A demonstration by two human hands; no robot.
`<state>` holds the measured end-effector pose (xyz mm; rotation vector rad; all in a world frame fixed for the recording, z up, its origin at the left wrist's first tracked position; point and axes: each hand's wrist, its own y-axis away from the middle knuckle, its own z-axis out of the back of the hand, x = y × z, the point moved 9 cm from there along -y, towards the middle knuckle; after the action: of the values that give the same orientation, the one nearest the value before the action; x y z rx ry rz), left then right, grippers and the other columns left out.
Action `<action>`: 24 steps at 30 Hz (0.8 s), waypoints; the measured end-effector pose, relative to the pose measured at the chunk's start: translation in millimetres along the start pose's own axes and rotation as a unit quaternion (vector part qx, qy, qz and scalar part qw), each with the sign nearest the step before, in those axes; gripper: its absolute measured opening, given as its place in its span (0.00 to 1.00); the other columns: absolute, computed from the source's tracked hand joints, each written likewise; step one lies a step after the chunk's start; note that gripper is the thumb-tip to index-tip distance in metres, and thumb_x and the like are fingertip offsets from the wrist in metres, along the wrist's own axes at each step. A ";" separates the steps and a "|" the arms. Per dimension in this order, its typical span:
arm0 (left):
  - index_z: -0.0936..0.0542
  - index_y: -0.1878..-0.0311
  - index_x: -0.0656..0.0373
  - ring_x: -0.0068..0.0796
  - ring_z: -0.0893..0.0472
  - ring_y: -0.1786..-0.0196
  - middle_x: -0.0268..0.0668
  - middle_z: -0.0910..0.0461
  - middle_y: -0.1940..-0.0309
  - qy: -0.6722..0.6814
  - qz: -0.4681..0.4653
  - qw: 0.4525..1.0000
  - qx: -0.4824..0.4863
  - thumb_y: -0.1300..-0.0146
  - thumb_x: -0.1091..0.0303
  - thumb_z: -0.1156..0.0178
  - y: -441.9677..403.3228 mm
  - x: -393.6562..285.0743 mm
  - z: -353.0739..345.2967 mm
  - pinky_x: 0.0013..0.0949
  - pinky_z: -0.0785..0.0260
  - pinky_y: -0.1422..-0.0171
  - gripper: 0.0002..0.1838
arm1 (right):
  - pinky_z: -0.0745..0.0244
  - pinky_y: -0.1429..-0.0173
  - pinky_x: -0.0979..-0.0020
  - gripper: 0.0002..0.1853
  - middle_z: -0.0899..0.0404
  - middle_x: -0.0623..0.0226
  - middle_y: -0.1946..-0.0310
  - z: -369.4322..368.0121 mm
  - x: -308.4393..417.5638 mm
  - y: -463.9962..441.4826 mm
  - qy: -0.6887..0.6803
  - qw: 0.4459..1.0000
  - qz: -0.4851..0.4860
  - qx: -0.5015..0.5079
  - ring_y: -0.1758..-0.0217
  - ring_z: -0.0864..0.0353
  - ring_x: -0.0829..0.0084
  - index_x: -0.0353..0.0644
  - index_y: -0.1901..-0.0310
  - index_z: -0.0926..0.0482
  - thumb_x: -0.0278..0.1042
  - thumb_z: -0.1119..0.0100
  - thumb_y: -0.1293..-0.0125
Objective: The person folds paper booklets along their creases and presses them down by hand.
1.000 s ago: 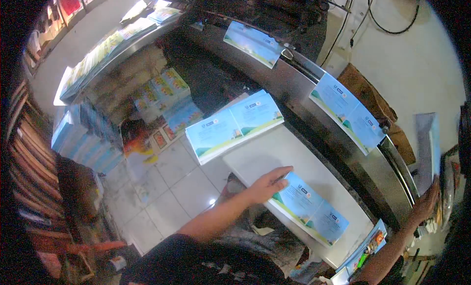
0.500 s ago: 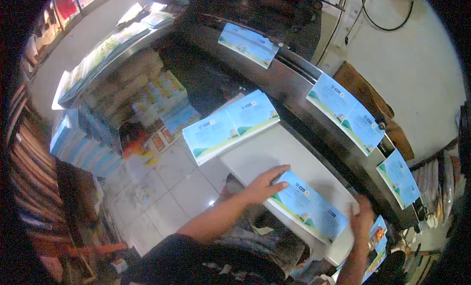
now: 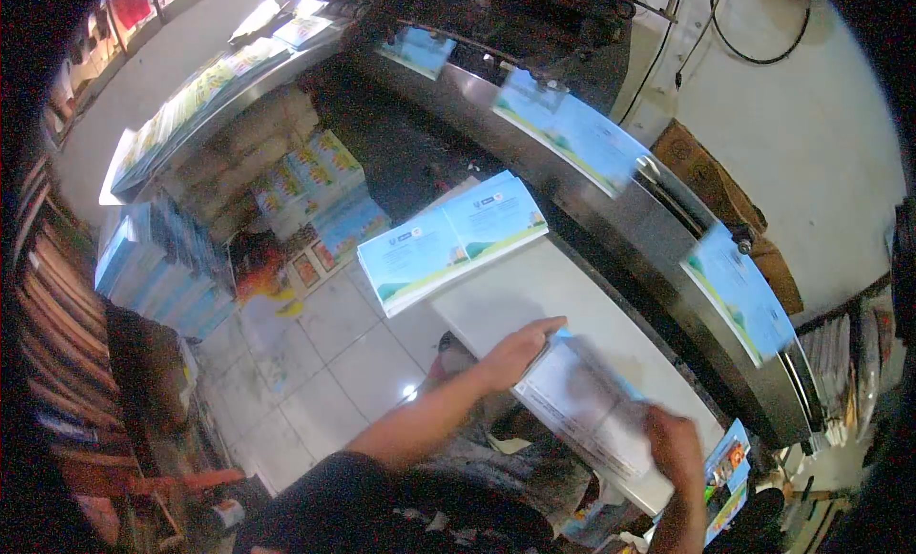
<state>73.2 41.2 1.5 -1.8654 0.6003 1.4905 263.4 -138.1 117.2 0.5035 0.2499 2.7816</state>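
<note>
On the pale narrow table, printed sheets (image 3: 582,406) lie with a white, text-covered side up, and a strip of blue shows along their far edge. My left hand (image 3: 523,354) grips their left end, fingers over the edge. At the right end, my right hand (image 3: 676,444) is closed with curled fingers over the sheets; its fingertips are partly hidden and slightly blurred. Beyond my left hand, a stack of blue printed sheets (image 3: 453,239) rests at the table's far end. More blue sheets (image 3: 739,292) hang over the metal rail of a machine in front of me.
The long metal rail (image 3: 658,215) curves along the far side of the table (image 3: 496,282). Tall paper stacks (image 3: 162,272) stand at the left near a tiled floor (image 3: 353,387). Colourful printed pieces (image 3: 727,473) lie by my right forearm. A cable (image 3: 763,53) hangs on the wall.
The blue illustrated side between my hands has given way to a white text side. My right hand has moved inward over the sheets. Sheets on the rail have shifted up and left.
</note>
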 end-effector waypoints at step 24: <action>0.34 0.32 0.62 0.48 0.38 0.28 0.52 0.38 0.31 -0.237 -0.049 0.970 0.011 0.38 0.64 0.37 2.0 -24.4 -16.3 0.41 0.47 0.24 0.31 | 0.27 0.41 0.55 0.19 0.22 0.51 0.47 38.7 -152.4 -9.2 0.069 0.968 -0.019 -0.241 0.45 0.22 0.49 0.41 0.46 0.23 0.28 0.40 0.41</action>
<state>76.7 26.5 26.7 -1.4227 0.2894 1.7701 416.1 -174.4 103.2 0.1816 -0.3785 2.7042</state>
